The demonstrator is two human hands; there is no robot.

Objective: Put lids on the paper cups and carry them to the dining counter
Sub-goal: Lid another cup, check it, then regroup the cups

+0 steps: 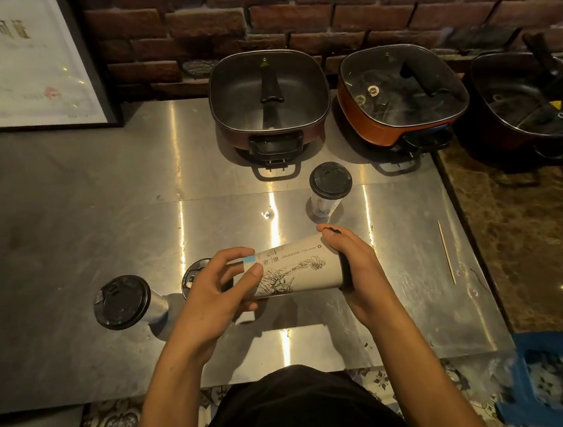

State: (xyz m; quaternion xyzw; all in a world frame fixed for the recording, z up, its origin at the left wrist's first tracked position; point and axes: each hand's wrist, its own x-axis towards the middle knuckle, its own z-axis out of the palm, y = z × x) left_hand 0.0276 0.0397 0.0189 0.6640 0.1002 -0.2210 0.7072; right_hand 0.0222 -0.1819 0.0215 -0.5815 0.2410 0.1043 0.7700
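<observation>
I hold a white paper cup (297, 270) with black line drawings sideways above the steel counter. My left hand (218, 288) grips its base end. My right hand (354, 268) is closed over its mouth end, where a black lid (345, 270) sits against the rim. A lidded cup (330, 188) stands upright behind my hands. Another lidded cup (125, 304) stands at the left. A third black lid (193, 275) shows just behind my left hand, partly hidden.
The steel counter (200, 173) ends at a brick wall. Three square electric hot pots stand along the back: one (269, 97), one (399, 95), one (530, 99). A wooden skewer (446, 252) lies at the right. A framed certificate (18, 63) leans at the left.
</observation>
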